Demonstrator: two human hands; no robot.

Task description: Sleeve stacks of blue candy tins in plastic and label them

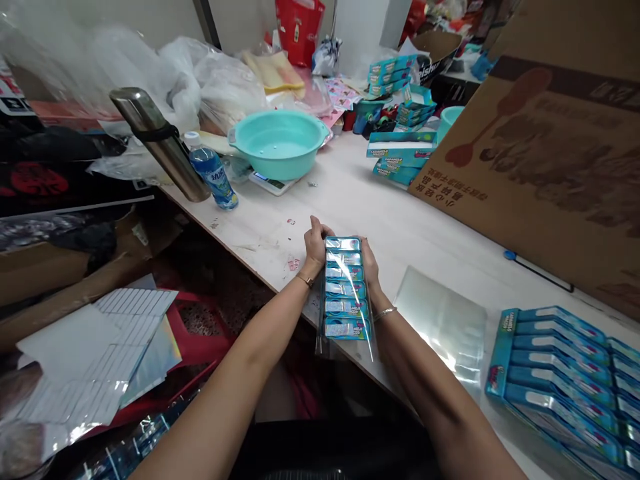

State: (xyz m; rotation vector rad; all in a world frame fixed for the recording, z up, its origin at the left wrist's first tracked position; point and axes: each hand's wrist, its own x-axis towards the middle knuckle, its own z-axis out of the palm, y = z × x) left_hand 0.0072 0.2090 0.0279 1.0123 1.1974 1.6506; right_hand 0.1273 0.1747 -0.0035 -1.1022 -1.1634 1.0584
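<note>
Clear plastic bag of six blue candy boxes [343,288] held at the front edge of the white table [350,177], boxes in one column. Lettering under the film, partly lost to glare: "CARAMELO MACIZO".

Left hand [315,248]: partly curled at the bag's far left corner, thumb up; fingers behind it hidden. Right hand [369,261]: partly curled along the right side, fingertips mostly out of sight. Bag gripped between the two.

Right of the right forearm: flat clear plastic sleeves [440,317], then rows of blue display boxes [555,380], end panel also marked "CARAMELO MACIZO". Same wording on the stacked blue boxes [400,150] farther back.

Large brown carton [545,160]: red spoon print; Chinese characters upside down, including 小心轻放. Carton behind shows "eishu", remainder covered.

Turquoise basin [280,143] sits on a white scale [275,185]; display unreadable. Beside it, blue-labelled drink bottle [213,172], brand not legible, next to a steel thermos [160,143].
</note>
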